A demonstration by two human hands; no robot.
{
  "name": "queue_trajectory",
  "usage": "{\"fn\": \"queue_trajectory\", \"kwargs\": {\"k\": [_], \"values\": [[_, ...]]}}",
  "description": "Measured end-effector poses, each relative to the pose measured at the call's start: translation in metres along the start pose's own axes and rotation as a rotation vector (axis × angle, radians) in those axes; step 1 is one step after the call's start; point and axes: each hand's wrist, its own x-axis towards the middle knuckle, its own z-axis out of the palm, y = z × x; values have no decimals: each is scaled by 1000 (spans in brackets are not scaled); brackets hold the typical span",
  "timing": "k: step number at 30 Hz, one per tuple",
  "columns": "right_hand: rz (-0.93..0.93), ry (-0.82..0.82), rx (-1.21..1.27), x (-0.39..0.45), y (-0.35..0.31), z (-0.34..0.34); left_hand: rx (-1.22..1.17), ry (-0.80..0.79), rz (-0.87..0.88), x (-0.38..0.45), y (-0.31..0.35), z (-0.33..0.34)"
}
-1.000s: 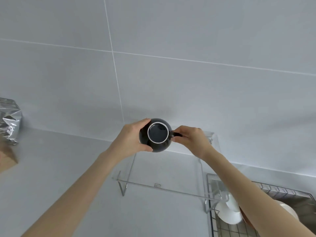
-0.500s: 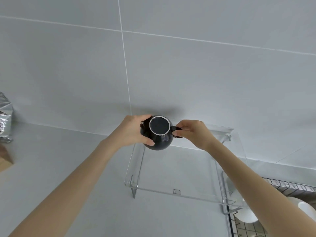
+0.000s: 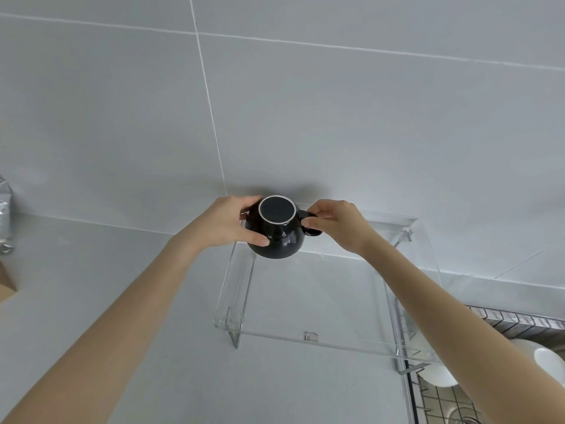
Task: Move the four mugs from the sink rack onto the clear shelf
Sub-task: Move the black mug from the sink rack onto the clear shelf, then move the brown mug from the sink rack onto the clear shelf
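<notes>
A black mug [image 3: 279, 237] is upside down, its white-ringed base facing me, at the back left corner of the clear shelf [image 3: 308, 336]. My left hand [image 3: 226, 223] wraps its left side. My right hand [image 3: 337, 223] pinches its handle on the right. Whether the rim rests on the shelf top I cannot tell. Two white mugs [image 3: 437, 376] [image 3: 548, 359] lie in the wire sink rack [image 3: 519, 324] at the lower right, partly hidden by my right forearm.
The shelf stands on a pale grey counter against a grey tiled wall. A silver foil bag [image 3: 4, 221] and a brown box corner [image 3: 6, 284] sit at the far left edge. The sink rack's edge meets the shelf's right leg.
Both hands have carried the black mug back and down toward the shelf's back left corner, turning its base more upward. The camera has tilted, bringing the shelf closer into view.
</notes>
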Motion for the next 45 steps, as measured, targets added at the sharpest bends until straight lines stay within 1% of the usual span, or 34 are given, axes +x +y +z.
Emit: {"fn": "queue_trajectory", "kwargs": {"k": [10,13,15,17,19,22,26,31,36,38,43,45], "values": [[-7,23,23,0,-1,2,12,-23,-28,-3,5,3],[13,8,48,-4,0,4,70,28,-57,-7,11,8],[20,-2,86,-11,0,3,170,114,-89,-8,18,15],[3,23,78,-22,1,-4,313,231,-29,-11,31,27],[-20,74,91,-37,4,-15,380,315,56,-16,44,43],[-44,145,130,-65,10,-39,333,377,195,-22,68,75],[-48,205,180,-110,30,-80,275,286,328,-31,104,131],[47,329,206,-174,71,-126,241,70,348,-31,132,203],[138,369,192,-223,111,-155,94,-76,278,-31,158,262],[178,370,185,-238,128,-166,70,-125,255,-31,167,287],[325,399,81,-275,183,-179,159,-217,174,-12,175,348],[408,376,38,-291,209,-176,219,-260,111,1,171,370]]}}
